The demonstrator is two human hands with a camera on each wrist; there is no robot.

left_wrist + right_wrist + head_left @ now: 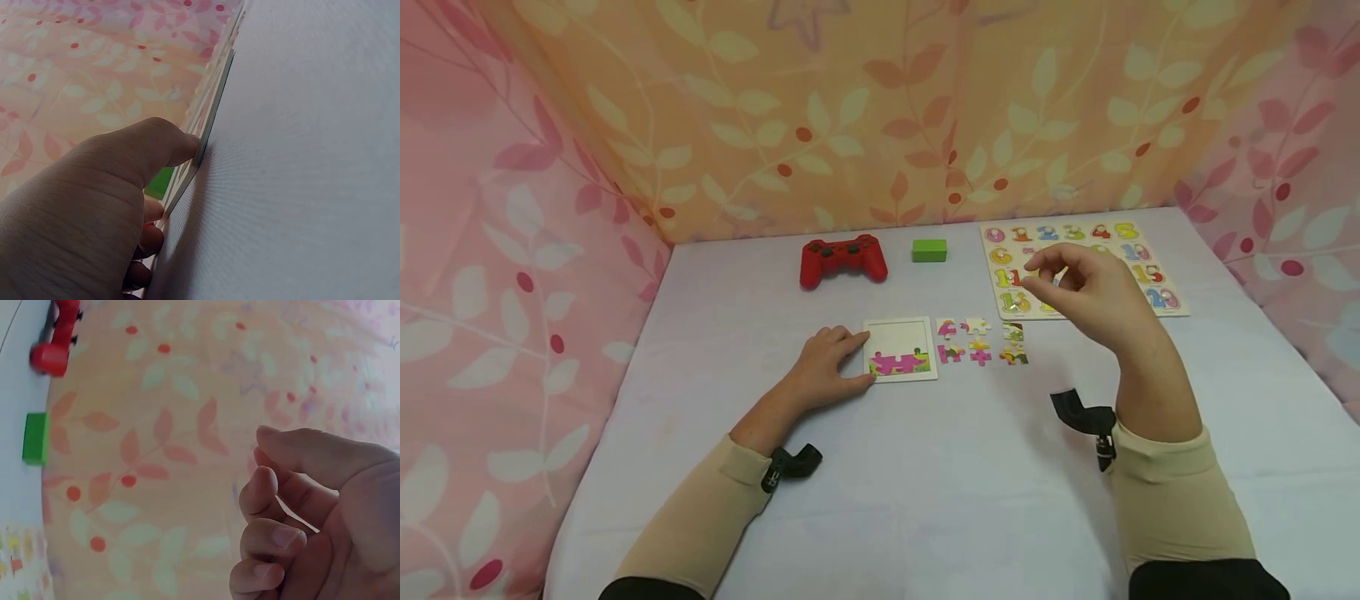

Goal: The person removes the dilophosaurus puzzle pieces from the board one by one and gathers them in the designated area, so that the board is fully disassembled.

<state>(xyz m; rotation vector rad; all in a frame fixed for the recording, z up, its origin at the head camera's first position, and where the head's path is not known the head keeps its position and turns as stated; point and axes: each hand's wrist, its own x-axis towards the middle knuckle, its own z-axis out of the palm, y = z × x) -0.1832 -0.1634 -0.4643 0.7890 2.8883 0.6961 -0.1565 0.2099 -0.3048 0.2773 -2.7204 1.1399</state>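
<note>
A small white puzzle tray (901, 321) lies on the table, with joined pink, yellow and green pieces (899, 362) along its lower part. My left hand (827, 367) holds the tray at its left side, index finger near the upper left corner and thumb at the lower left; in the left wrist view the thumb (178, 147) rests on the tray's edge. Just right of the tray lie several loose jigsaw pieces (980, 355). Above the number board (1090, 314), my right hand (1097, 296) hovers with loosely bent fingers and a gap between thumb and index finger; nothing shows between them.
Behind the tray are a red game controller (844, 260) and a green block (929, 251). The number board at the back right carries colourful numbered pieces. Patterned curtains (880, 108) close off the back and both sides of the white-covered table (925, 500).
</note>
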